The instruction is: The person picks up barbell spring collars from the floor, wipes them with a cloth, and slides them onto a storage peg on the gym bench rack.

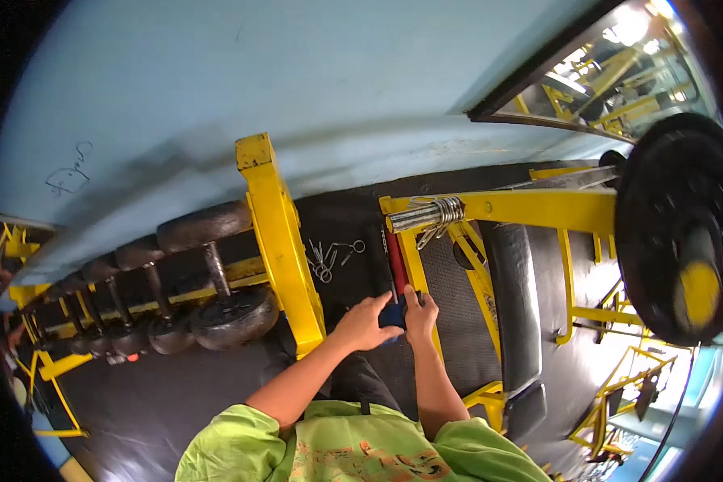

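Observation:
My left hand (365, 323) reaches forward with its thumb apart from the fingers, beside a small blue object (391, 315). Close by on the right, my right hand (420, 315) has its fingers curled at the blue object's other side; what they grip is hidden. A long red and black item (395, 261) with pale lettering runs away from the hands toward the wall. Whether it joins the blue object I cannot tell. On the dark floor to the left lie several metal spring collars (323, 263).
At left, a yellow rack (285, 249) holds several black dumbbells (233, 317). On the right are a yellow bench frame with spring collars (450, 210) on its metal peg, a black padded bench (516, 305) and a large black weight plate (675, 161). A mirror (610, 72) hangs on the blue wall.

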`<state>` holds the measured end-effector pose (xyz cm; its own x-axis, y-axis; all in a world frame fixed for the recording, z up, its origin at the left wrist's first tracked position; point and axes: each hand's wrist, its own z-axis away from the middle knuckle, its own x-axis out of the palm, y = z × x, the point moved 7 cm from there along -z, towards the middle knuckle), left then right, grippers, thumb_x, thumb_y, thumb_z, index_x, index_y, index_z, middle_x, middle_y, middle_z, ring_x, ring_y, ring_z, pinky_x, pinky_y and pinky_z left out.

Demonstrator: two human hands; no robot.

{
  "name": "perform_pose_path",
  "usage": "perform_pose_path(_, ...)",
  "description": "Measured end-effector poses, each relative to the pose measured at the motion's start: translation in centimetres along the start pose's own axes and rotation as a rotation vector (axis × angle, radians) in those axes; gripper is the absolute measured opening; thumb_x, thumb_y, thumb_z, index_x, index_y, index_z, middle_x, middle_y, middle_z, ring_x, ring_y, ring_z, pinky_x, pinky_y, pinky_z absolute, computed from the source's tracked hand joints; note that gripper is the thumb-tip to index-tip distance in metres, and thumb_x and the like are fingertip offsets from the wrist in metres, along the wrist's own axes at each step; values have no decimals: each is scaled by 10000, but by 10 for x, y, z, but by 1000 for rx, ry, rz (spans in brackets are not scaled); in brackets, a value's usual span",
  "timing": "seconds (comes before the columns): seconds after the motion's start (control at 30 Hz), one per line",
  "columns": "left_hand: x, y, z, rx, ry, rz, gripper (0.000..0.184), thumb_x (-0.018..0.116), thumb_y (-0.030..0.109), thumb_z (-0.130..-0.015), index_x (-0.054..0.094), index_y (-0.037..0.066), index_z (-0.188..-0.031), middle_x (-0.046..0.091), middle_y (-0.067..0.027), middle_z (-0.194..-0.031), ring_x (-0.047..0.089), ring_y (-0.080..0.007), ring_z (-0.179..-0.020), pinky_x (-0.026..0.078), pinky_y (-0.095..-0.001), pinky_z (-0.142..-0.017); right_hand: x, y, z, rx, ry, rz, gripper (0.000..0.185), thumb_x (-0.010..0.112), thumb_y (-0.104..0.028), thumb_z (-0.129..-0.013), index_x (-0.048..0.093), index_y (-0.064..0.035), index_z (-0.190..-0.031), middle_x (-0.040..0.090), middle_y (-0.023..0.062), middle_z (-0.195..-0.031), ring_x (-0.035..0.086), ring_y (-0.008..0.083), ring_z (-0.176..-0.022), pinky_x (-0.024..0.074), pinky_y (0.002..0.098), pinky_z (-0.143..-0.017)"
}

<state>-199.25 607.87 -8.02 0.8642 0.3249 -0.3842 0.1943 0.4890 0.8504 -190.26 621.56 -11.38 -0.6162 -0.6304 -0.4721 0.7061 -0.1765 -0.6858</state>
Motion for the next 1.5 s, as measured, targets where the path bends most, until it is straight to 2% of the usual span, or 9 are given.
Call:
perform_pose_path(0.1, 7, 15, 33, 108, 15, 3, 887, 736, 448, -697, 344, 33, -1376, 510, -267, -1193, 499, -403, -1125, 409, -407, -950, -8, -26, 71, -6, 129, -225, 315, 661, -280, -833, 603, 21, -759, 543, 35, -656, 494, 127, -634, 422, 314, -607)
perform_pose_path(0.37, -5, 41, 99, 270, 2, 50, 557, 641, 243, -830, 420, 0, -1280, 521, -254, -1199, 516, -399, -1106, 414, -406, -941, -12, -15, 172, -134, -283, -1044, 240, 583, -176, -897, 567, 7, -1052, 591, 22, -925, 563, 107, -830, 469, 259, -678)
perform_pose_path(0.5, 0, 46, 108, 252, 59, 17, 523, 644, 263, -815, 470, -41, -1204, 605, -264, -1031, 589, -407, -974, 468, -403, -836, -37, 40, 192, -215, 75, -849, 275, 587, -199, -887, 586, -31, -1105, 626, 70, -998, 602, 154, -876, 501, 292, -722)
perform_pose_path(0.77, 108, -1, 111, 106, -155, -191, 575, 667, 400, -799, 496, -33, -1135, 622, -240, -978, 613, -372, -949, 479, -387, -797, -19, 214, 172, 185, 135, -942, 296, 630, -253, -852, 629, -32, -1050, 643, 32, -890, 579, 88, -771, 460, 236, -646)
perform_pose_path(1.0, 229, -173, 65, -351, -102, -188, 558, 669, 423, -781, 501, -18, -1079, 616, -259, -988, 596, -405, -971, 475, -409, -789, 44, 343, 80, 415, -44, -794, 376, 574, -272, -897, 576, 21, -1131, 630, 66, -1008, 566, 138, -928, 443, 272, -812)
perform_pose_path(1.1, 282, -255, 40, -474, -60, 160, 571, 633, 463, -812, 538, -50, -1043, 621, -172, -953, 621, -274, -805, 489, -367, -717, 86, 391, 35, 459, -105, -946, 477, 531, -406, -913, 573, 21, -1121, 588, 78, -1087, 510, 137, -1000, 417, 280, -834)
perform_pose_path(1.2, 313, -293, 6, -1079, 25, 626, 515, 563, 471, -852, 593, -16, -1017, 584, -66, -837, 544, -114, -719, 456, -271, -615, 126, 447, -11, 587, -12, -861, 439, 578, -420, -883, 602, 10, -973, 621, 48, -893, 542, 140, -804, 434, 281, -711)
perform_pose_path(1.37, 308, -407, -108, -550, 33, -394, 385, 645, 308, -771, 625, 28, -1035, 639, -199, -1010, 598, -353, -973, 461, -401, -857, 158, 471, -47, 586, 167, -685, 348, 623, -336, -871, 609, 7, -929, 621, 29, -814, 534, 112, -738, 435, 269, -662)
perform_pose_path(1.5, 276, -489, -167, -634, -265, -978, 593, 597, 244, -754, 430, 107, -1306, 412, -291, -1265, 438, -438, -1165, 376, -466, -992, 191, 473, -23, 609, 130, -836, 306, 640, -301, -863, 607, -5, -934, 623, 32, -798, 537, 101, -733, 431, 259, -654)
